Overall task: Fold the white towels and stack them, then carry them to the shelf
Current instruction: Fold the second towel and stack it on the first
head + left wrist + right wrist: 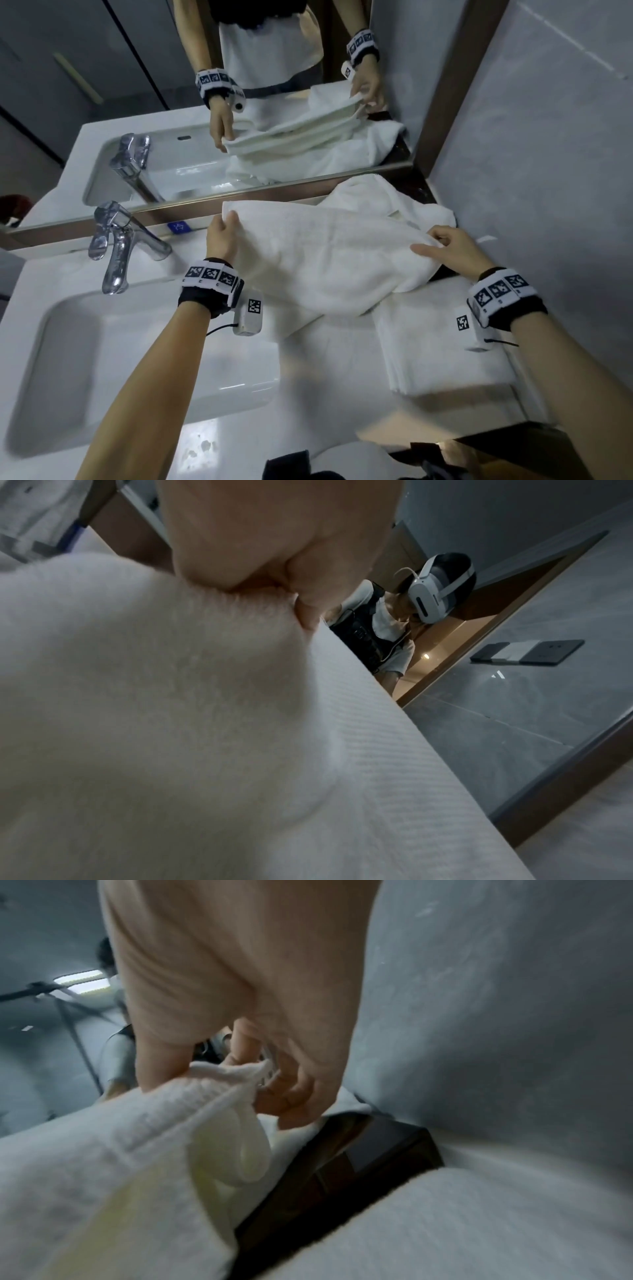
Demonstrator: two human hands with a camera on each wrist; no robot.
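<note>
- Head view: mid-frame, the left hand [222,236] and right hand [452,250] are pinching opposite ends of a towel [325,260], likely stretching it flat for folding, above a folded towel [442,346] at lower right.
- Left wrist view: fingers [308,615] are clamping the towel's edge at upper centre.
- Right wrist view: fingers [240,1047] are gripping a bunched corner at centre.

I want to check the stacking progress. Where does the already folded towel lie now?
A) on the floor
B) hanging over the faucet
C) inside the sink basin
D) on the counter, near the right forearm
D: the folded towel lies flat on the counter, beside the right forearm, while both the left hand and right hand hold another towel.
</note>
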